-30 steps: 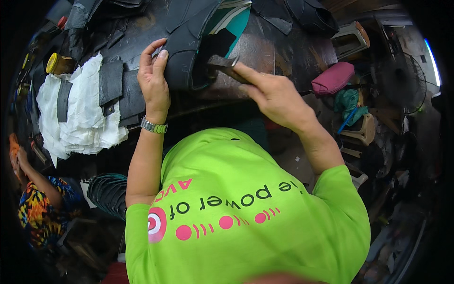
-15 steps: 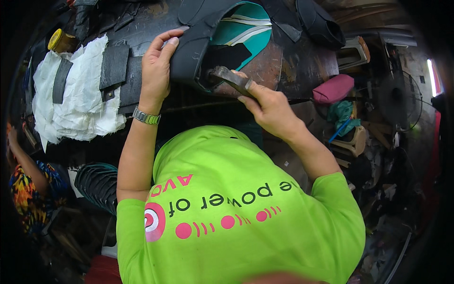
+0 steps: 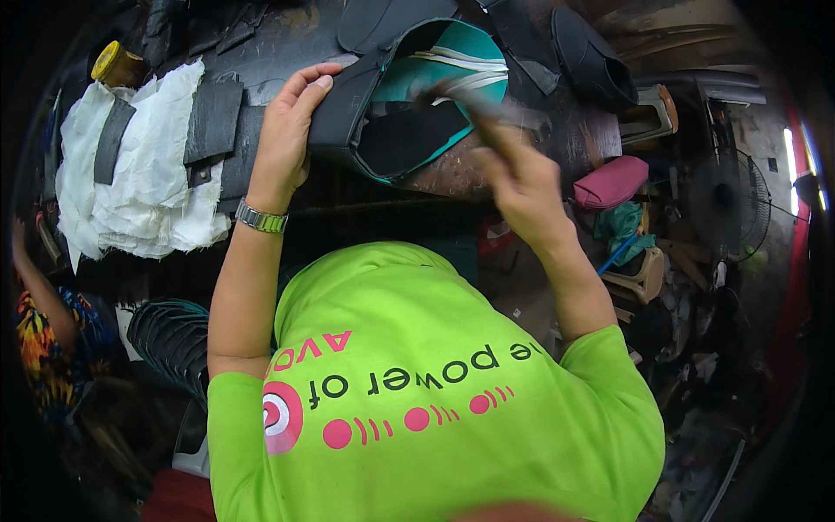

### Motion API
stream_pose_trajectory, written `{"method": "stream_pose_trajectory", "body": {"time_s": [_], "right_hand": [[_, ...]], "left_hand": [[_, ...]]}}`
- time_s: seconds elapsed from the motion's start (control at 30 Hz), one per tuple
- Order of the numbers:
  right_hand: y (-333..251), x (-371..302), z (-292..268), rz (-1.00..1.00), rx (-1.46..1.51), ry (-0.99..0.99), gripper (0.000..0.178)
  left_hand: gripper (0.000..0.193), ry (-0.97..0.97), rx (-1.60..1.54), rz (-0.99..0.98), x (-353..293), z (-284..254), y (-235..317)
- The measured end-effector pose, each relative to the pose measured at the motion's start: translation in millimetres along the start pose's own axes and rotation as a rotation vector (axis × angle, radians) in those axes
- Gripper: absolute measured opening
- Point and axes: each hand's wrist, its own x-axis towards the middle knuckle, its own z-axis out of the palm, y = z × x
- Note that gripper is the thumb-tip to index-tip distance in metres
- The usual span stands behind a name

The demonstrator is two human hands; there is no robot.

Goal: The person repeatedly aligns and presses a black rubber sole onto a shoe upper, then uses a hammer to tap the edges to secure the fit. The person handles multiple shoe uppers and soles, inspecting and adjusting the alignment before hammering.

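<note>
My left hand (image 3: 289, 117) grips the near-left side of a black bag-like piece (image 3: 344, 109), thumb on top and fingers over its edge. The piece gapes toward the right and shows a teal lining (image 3: 465, 48) with white strips. Over that opening, my right hand (image 3: 529, 178) is closed around a hammer (image 3: 474, 97), smeared by motion. Its dark head hangs above the lining, apart from the black wall.
White cloth (image 3: 130, 196) with dark strips on it and a yellow-lidded jar (image 3: 117, 65) are at the left of the dark bench. More black pieces (image 3: 591, 61) lie at the far right. A pink pouch (image 3: 611, 183) and a fan (image 3: 735, 200) stand right. Another person's arm (image 3: 43, 287) shows far left.
My right hand has lifted the hammer out of the lower opening, up and to the right. The left hand keeps its hold on the black piece.
</note>
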Motion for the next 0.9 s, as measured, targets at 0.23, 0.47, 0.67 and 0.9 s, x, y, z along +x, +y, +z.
{"method": "stream_pose_trajectory", "body": {"time_s": [0.23, 0.47, 0.67, 0.9], "right_hand": [[-4.3, 9.5, -26.5, 0.242, -0.079, -0.176, 0.051], [-10.8, 12.9, -12.1, 0.142, 0.077, -0.012, 0.046], [-22.0, 12.7, -28.3, 0.033, -0.053, 0.065, 0.048], [-25.3, 8.4, 3.4, 0.052, -0.208, -0.242, 0.043]], "left_hand": [[0.063, 0.167, 0.330, 0.358, -27.7, 12.5, 4.2], [0.072, 0.055, 0.581, 0.445, -41.1, 21.0, -1.8], [0.064, -0.014, 0.725, 0.479, -34.6, 9.0, 12.9], [0.064, -0.206, 0.406, 0.190, -21.5, -7.1, 29.3]]}}
